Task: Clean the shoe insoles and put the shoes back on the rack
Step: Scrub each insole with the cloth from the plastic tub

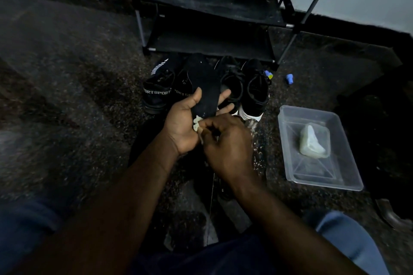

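Head view: left hand [182, 123] clasps the black insole [204, 83] by its heel end, above the shoes [243, 87]. Right hand [225, 143] pinches a pale wipe [196, 122] against it. Support the insole from beneath; wipe heel to toe in firm, overlapping strokes.

Four shoes [205, 87] before bare rack shelves [210, 44]; tub [348, 176] rightward
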Demonstrator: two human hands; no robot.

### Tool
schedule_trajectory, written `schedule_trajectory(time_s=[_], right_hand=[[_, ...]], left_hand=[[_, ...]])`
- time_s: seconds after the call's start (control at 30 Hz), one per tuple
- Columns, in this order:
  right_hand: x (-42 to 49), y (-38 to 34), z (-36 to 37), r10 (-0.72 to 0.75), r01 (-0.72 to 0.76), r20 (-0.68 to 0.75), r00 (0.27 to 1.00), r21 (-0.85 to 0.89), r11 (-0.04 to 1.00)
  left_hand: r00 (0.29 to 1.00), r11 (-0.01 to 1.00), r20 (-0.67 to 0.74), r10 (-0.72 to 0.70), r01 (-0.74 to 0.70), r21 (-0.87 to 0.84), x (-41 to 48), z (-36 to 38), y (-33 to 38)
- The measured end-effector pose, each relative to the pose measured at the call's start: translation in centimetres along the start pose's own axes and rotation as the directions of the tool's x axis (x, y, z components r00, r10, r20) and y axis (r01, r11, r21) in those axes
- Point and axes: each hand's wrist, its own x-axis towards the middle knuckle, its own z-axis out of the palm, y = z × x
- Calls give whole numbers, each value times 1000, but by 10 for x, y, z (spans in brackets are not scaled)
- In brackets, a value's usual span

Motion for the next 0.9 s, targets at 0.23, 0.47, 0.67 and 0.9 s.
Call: schedule_trajectory(time_s=[0.23, 0.47, 0.67, 0.9], right_hand=[[42, 9, -11, -14, -8, -102, 995, -210, 978], [21, 4, -1, -61, 50, -53, 997, -178, 983], [10, 3, -5, -87, 81, -25, 996, -191, 978], [60, 4, -16, -25, 5, -70, 997, -276, 961]], left_hand=[[996, 996, 1, -92, 92, 4, -2, 5, -3], [997, 998, -43, -57, 57, -10, 0, 4, 0], [995, 999, -80, -54, 54, -2, 2, 2, -2], [998, 999, -64, -29, 32, 44, -2, 8, -3]])
